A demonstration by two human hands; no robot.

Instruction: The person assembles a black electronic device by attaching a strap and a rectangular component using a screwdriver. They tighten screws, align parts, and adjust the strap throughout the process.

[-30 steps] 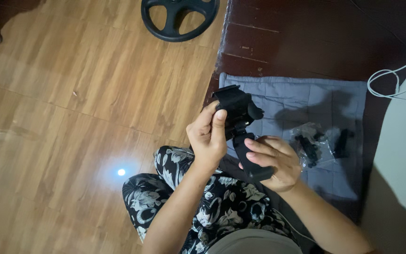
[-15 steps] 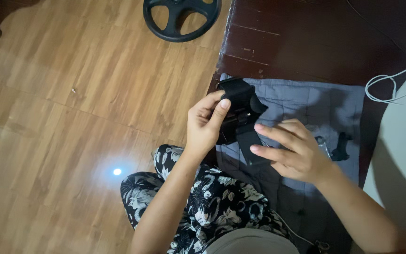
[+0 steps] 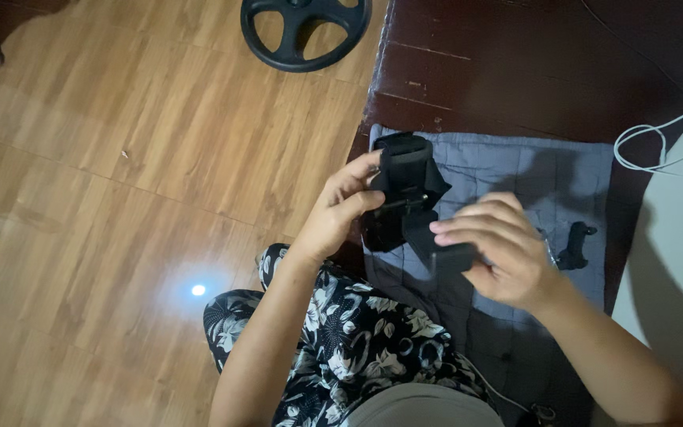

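Two hands of mine meet on one black plastic mount point(image 3: 406, 198), held up over my lap. Far off to the left of my left hand point(image 3: 337, 215) lies bare wooden floor point(image 3: 120, 158), and up beyond its fingertips a black steering wheel point(image 3: 304, 32) rests on that floor. My left hand grips the mount's upper, clamp-like part from the left side, thumb across its front, fingers curled behind. The mount's lower arm runs down to the right into my right hand point(image 3: 499, 253), which closes around that end with its fingers wrapped over the top. Under both hands lies a grey quilted cloth point(image 3: 499, 166). Just right of my right hand, a small black part point(image 3: 575, 245) sits on the cloth, and farther right a white cable point(image 3: 658, 142) loops.
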